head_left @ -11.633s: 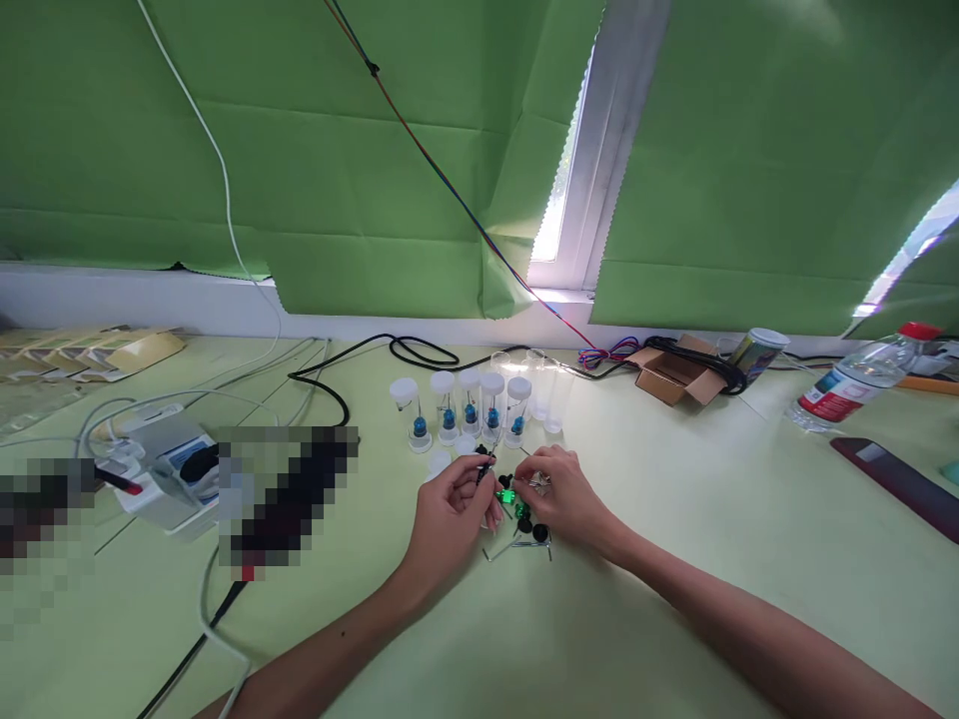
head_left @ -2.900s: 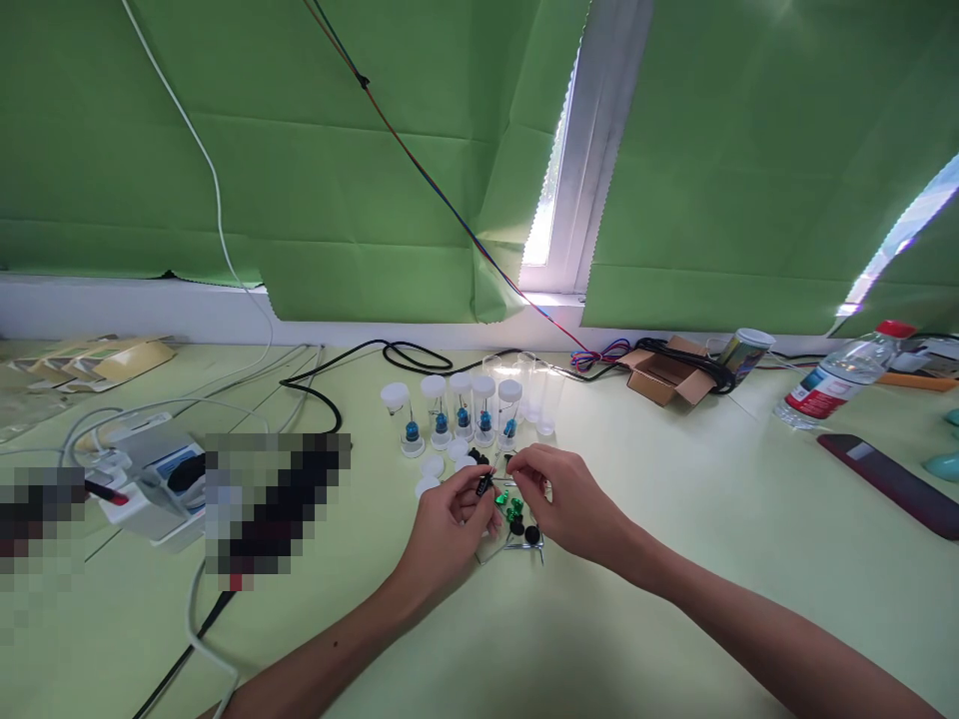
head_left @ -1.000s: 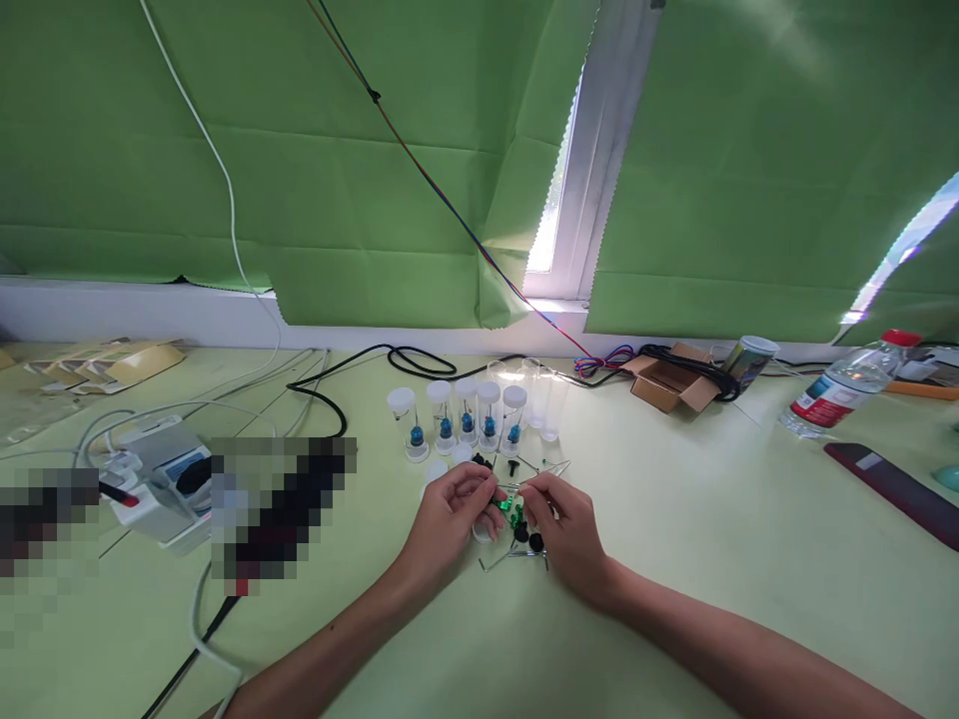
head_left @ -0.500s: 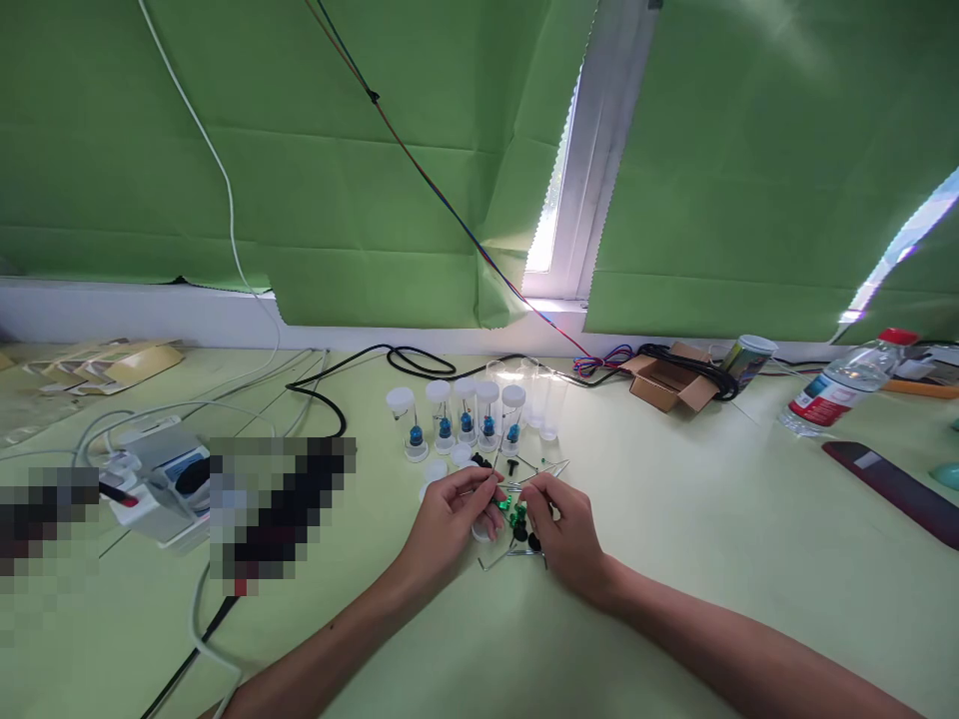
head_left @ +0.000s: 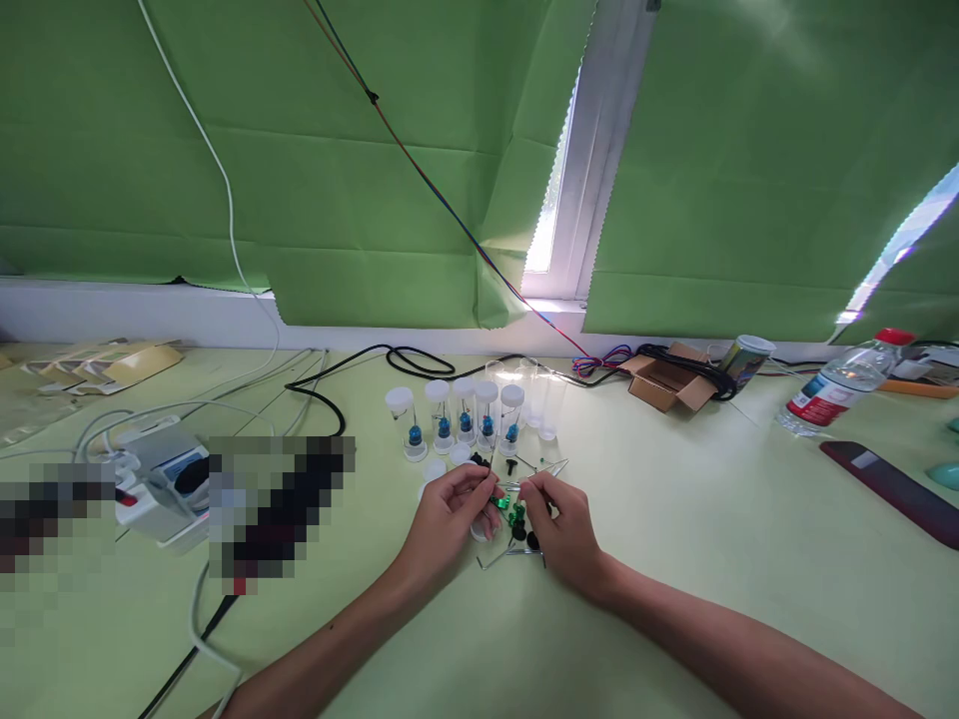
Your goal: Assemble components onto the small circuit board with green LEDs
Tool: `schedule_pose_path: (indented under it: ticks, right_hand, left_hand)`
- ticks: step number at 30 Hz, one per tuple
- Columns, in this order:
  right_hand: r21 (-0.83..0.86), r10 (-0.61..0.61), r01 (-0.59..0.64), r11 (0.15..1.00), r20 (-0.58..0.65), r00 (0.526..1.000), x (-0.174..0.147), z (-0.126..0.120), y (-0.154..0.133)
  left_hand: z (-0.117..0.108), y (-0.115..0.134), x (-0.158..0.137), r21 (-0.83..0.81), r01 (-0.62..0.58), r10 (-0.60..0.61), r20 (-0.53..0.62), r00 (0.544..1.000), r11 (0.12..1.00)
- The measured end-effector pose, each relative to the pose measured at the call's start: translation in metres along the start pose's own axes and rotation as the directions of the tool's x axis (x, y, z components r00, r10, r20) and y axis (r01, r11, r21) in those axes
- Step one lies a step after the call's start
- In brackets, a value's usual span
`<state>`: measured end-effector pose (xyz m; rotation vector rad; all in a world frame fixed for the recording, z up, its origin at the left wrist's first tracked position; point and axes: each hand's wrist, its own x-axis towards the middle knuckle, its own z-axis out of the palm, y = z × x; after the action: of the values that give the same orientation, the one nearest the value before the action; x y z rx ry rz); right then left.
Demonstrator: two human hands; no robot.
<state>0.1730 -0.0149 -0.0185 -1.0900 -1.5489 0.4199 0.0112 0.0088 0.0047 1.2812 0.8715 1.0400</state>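
My left hand (head_left: 457, 509) is closed in a pinch on a thin dark rod (head_left: 491, 461), which points up from the fingertips. A small green part (head_left: 499, 502) shows beside its fingers; whether the hand holds it I cannot tell. My right hand (head_left: 563, 524) is closed too, thumb against fingers, and what it pinches is hidden. Between the hands lie green pieces (head_left: 516, 514), black round parts (head_left: 519, 532) and bent metal wires (head_left: 494, 559). Just beyond stand several clear tubes with white caps (head_left: 464, 387), each with a blue piece (head_left: 444, 429) inside.
An open cardboard box (head_left: 669, 379) with a black cable (head_left: 693, 361) stands at the back right. Beside it are a can (head_left: 747, 361), a water bottle (head_left: 839, 384) and a dark flat object (head_left: 888, 491). White power strips (head_left: 169, 454) and cables lie left.
The rod in my left hand stands more upright and reaches slightly less high. My right hand stays almost in place, and the tubes and loose parts have not visibly moved.
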Motion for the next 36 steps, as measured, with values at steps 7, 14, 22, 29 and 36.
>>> schedule_pose_path:
  ticks: [7,14,22,29,36]
  right_hand:
    - [0.016,0.015,-0.015,1.0,0.013,1.0,0.0003,-0.0002,-0.0005]
    - [0.027,0.052,-0.053,0.998,0.03,0.998,-0.0002,-0.0006,-0.0023]
    - [0.071,0.106,-0.11,0.991,0.056,0.993,-0.0013,0.0001,-0.0034]
    - [0.133,0.168,-0.179,0.975,0.09,0.982,-0.0021,0.0003,-0.0042]
    - [0.144,0.182,-0.197,0.97,0.109,0.977,-0.002,-0.0002,-0.0057]
  left_hand:
    - [0.0007,-0.001,0.0,-0.014,-0.008,0.008,0.015,1.0,1.0]
    - [0.0017,-0.0017,-0.0015,0.035,-0.019,0.019,0.006,1.0,0.999]
    - [0.0022,-0.0005,-0.004,0.08,-0.049,0.048,0.008,0.999,0.996]
    - [0.0042,-0.0001,-0.006,0.078,-0.07,0.07,-0.001,0.998,0.994]
    - [0.0032,0.0007,-0.0061,0.107,-0.076,0.075,0.011,0.997,0.991]
